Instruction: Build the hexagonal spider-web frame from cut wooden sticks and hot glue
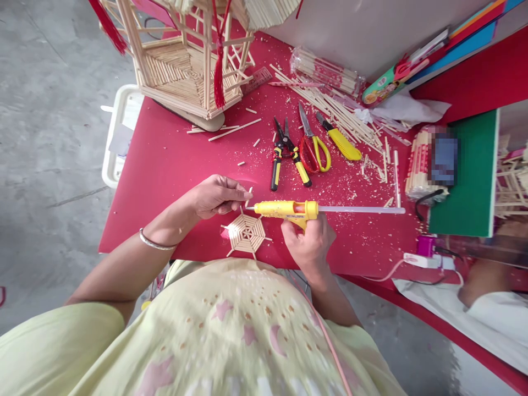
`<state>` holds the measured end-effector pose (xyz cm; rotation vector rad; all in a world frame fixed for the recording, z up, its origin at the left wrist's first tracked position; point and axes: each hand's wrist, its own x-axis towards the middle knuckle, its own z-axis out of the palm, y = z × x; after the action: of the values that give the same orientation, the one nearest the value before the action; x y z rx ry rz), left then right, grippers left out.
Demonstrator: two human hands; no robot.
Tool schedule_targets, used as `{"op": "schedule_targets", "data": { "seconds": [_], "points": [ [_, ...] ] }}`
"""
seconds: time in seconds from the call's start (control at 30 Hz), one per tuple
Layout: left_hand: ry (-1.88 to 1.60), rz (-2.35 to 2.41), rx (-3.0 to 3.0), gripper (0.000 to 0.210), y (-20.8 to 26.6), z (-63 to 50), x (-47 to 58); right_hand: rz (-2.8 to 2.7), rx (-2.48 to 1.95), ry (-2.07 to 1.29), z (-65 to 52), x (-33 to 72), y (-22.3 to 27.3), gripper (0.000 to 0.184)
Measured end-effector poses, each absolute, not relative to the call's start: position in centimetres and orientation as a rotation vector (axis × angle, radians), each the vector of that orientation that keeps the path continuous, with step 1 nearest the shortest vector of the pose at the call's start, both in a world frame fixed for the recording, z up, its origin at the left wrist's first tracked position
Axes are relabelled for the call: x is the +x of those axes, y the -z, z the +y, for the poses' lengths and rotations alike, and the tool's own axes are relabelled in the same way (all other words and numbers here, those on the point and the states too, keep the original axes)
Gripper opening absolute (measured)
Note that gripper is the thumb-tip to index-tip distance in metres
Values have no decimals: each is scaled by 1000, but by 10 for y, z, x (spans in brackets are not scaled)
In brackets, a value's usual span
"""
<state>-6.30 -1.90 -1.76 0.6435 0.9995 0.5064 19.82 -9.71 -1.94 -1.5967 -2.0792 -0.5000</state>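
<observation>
My right hand (310, 242) is wrapped round the handle of a yellow hot glue gun (284, 209), its nozzle pointing left. A long clear glue stick (363, 209) sticks out of the gun's back. Between thumb and fingers my left hand (220, 196) pinches a short piece of wooden stick (249, 196), close to the nozzle tip. Just below the nozzle, a web-like hexagon of wooden sticks (246, 233) lies on the red table (157, 181), with stick ends jutting out round its edge.
Pruning snips (286, 154), scissors (312, 143) and a yellow-handled knife (340, 137) lie beyond the gun. Loose sticks (334, 113) and wood crumbs spread behind them. A stick-built pavilion model (181, 77) stands at the back left. Another person's arm (489, 280) rests at the right.
</observation>
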Motion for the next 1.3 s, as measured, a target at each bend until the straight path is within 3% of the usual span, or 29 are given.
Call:
{"op": "schedule_targets", "data": {
  "seconds": [0.67,0.87,1.1,1.3],
  "points": [
    [-423,920,716,18,22,-20,-68,-1933,-1619,465,-92,199,20,36],
    [-403,876,778,18,20,-21,-67,-1926,-1661,455,-89,197,19,24],
    [-366,878,820,17,19,-21,-67,-1924,-1668,403,-88,197,20,31],
    [-373,873,828,17,20,-21,-68,-1924,-1686,452,-88,197,20,25]
  ]
}}
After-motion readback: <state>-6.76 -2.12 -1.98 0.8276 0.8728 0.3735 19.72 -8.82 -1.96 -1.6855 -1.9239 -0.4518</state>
